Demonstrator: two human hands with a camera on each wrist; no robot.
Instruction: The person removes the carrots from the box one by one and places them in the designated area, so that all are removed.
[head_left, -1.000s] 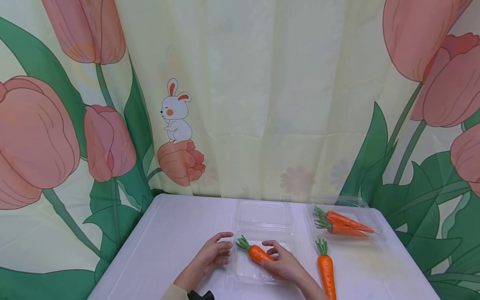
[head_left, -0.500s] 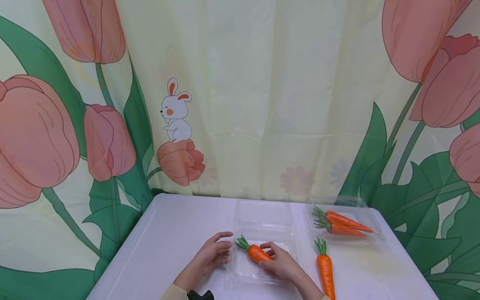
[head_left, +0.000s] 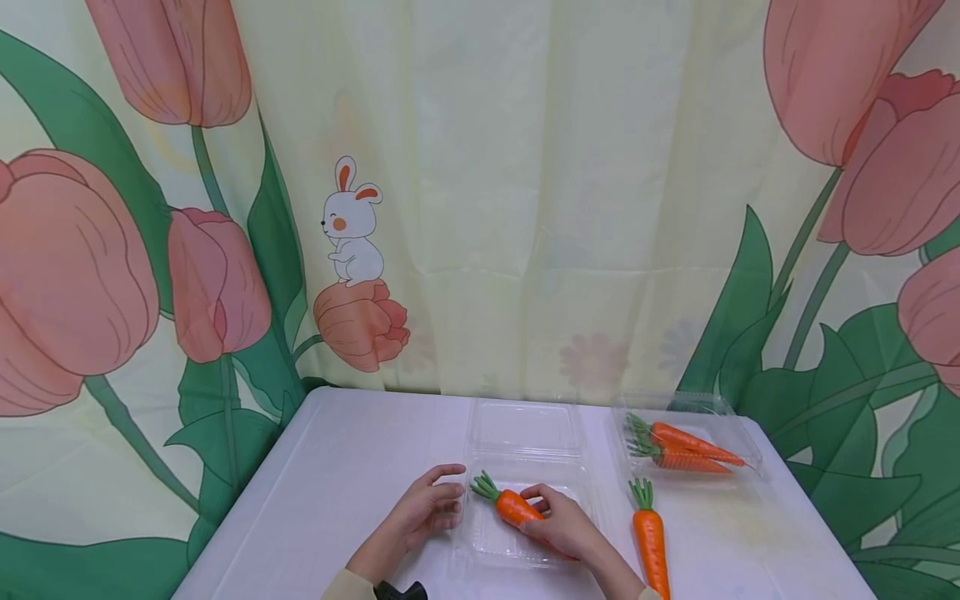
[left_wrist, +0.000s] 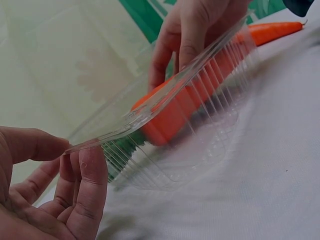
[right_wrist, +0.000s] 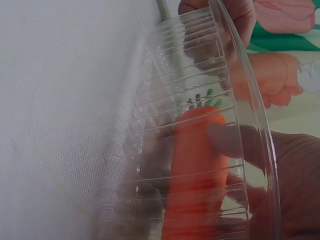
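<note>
An orange carrot [head_left: 512,507] with green tops lies slanting in the base of a clear plastic clamshell box [head_left: 486,537], whose lid [head_left: 527,427] is folded back. My right hand [head_left: 564,527] grips the carrot from above, thumb on one side and fingers on the other. In the left wrist view the tapered tip sticks out past the far side of the box. My left hand [head_left: 426,510] is at the box's left side; the left wrist view shows its thumb and fingers pinching the rim [left_wrist: 127,125]. Through the clear wall, the right wrist view shows the carrot body [right_wrist: 197,170].
A second carrot [head_left: 650,546] lies on the white table to the right of the box. Behind it, another clear box [head_left: 742,433] contains two carrots. A curtain [head_left: 480,208] printed with tulips and a rabbit hangs behind the table.
The right hand has shifted slightly left along the carrot, its fingers now closer around it. The left hand and the boxes look unmoved.
</note>
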